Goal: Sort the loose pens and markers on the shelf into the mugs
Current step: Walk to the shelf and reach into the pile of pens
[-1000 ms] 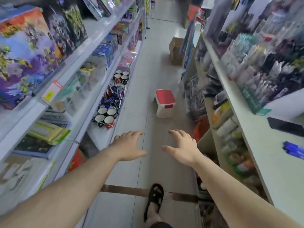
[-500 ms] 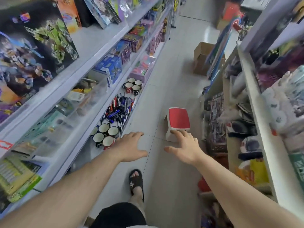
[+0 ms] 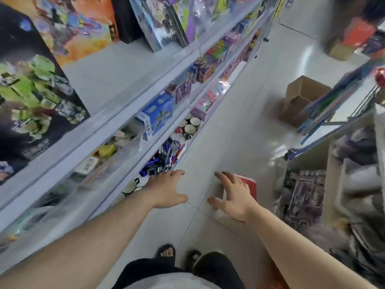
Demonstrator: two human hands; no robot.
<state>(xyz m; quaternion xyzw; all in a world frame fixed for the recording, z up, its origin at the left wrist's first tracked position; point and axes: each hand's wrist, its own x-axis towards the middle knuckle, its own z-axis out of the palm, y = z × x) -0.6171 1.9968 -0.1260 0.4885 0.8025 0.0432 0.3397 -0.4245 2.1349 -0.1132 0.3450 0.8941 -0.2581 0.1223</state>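
Both arms stretched forward, left hand (image 3: 165, 189) and right hand (image 3: 234, 193) palm-down, fingers spread, empty

A: Where is there room to reach?

B: The tiled aisle floor (image 3: 239, 126) lies bare between the racks. The lowest shelf (image 3: 200, 132) opens toward it along the front.

A: What blocks the way?

B: The shelf board (image 3: 133, 140) overhangs the pens (image 3: 164, 156) and the mugs (image 3: 190, 125). A red stool (image 3: 249, 183) stands under the right hand (image 3: 233, 193), a cardboard box (image 3: 302, 99) farther along.
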